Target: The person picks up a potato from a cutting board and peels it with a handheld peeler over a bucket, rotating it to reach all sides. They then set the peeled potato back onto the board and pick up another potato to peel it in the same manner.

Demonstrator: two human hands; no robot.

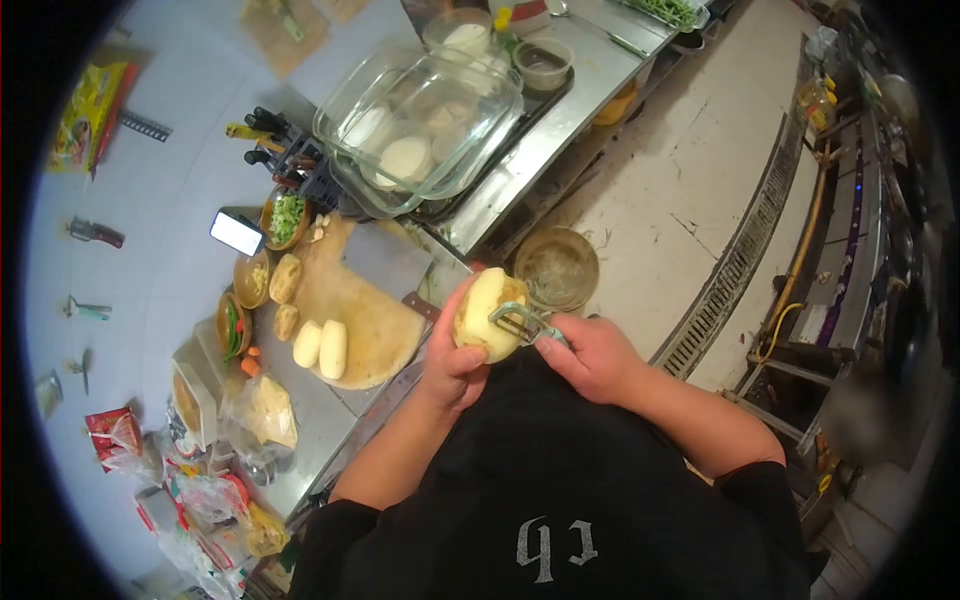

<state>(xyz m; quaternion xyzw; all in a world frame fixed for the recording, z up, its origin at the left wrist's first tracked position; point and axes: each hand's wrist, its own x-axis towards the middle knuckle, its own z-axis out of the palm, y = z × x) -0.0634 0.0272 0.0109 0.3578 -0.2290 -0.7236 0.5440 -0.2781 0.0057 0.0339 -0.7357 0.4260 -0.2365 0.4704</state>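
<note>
A large, mostly peeled potato (487, 307) is gripped by my left hand (455, 352), with some brown skin left along its sides. My right hand (597, 358) is closed round the handle of a peeler (523, 321), whose blade end lies against the potato's right side. Behind the potato, down on the floor, stands a round bowl (557, 268) with a wet-looking inside. To the left, two peeled potatoes (332, 349) lie on a round wooden cutting board (385, 325). Two unpeeled potatoes (286, 278) rest by the board's left edge. A cleaver (388, 258) lies flat on the board.
Glass baking dishes (420, 130) stand on the steel counter beside a knife rack (290, 155). Bowls of chopped greens (287, 217) and peppers (232, 328), a lit phone (236, 233) and plastic bags (215, 500) line the left. A drain grate (735, 250) crosses the floor.
</note>
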